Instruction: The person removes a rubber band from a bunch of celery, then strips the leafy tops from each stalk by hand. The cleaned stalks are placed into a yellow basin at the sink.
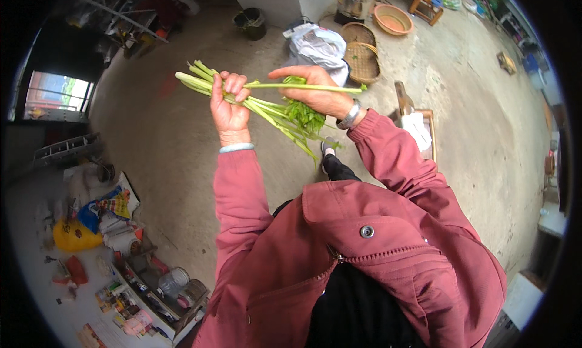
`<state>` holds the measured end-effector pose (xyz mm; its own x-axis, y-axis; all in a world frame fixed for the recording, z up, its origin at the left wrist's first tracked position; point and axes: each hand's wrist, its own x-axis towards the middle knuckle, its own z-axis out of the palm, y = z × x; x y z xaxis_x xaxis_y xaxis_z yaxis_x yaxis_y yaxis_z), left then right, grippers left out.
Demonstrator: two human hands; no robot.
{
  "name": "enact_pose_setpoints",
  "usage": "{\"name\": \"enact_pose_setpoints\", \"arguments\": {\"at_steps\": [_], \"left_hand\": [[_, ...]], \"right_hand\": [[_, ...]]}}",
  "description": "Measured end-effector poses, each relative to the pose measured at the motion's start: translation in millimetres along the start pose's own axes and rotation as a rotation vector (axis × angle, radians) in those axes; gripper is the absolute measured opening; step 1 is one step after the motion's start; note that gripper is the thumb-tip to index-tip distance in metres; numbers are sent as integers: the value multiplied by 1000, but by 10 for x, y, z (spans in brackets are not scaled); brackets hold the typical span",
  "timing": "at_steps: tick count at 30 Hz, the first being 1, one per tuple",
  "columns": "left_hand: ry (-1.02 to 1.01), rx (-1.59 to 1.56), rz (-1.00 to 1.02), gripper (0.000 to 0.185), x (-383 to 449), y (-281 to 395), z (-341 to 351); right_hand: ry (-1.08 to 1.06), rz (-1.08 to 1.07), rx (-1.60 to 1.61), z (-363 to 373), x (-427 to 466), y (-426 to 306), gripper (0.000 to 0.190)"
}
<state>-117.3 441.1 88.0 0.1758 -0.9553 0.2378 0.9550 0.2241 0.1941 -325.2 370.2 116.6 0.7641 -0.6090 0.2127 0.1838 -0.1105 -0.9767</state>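
Observation:
My left hand (232, 107) is closed around a bunch of thin celery stalks (268, 114), gripping them near their pale cut ends. The stalks slant down to the right, with the thin tips hanging over the floor. My right hand (313, 91) is curled at the leafy end, its index finger stretched out to the left. Green celery leaves (305, 118) show under its palm. One single stalk (325, 88) runs from the left hand across the front of the right hand, ending near the wrist. The right fingertips are partly hidden behind the leaves.
Beyond my hands a white plastic bag (316, 45), woven baskets (362, 59), an orange basin (393, 19) and a black bucket (249, 23) stand on the concrete floor. A small wooden-framed stool (432, 129) is at right. Jars and packages crowd a table (86, 314) at lower left.

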Motion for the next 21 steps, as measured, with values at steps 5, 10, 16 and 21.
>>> {"name": "enact_pose_setpoints", "arguments": {"at_steps": [5,10,16,21], "left_hand": [[68,77,82,14,186,559,-312],[218,107,281,14,311,1304,-612],[383,85,389,15,501,1809,-974],[401,60,380,15,878,2506,-1323]], "right_hand": [[-83,100,-31,0,740,390,20],[13,364,414,-399,1432,975,18],[179,488,494,-602,2263,1419,11],[249,409,292,-564,3206,1791,10]]}}
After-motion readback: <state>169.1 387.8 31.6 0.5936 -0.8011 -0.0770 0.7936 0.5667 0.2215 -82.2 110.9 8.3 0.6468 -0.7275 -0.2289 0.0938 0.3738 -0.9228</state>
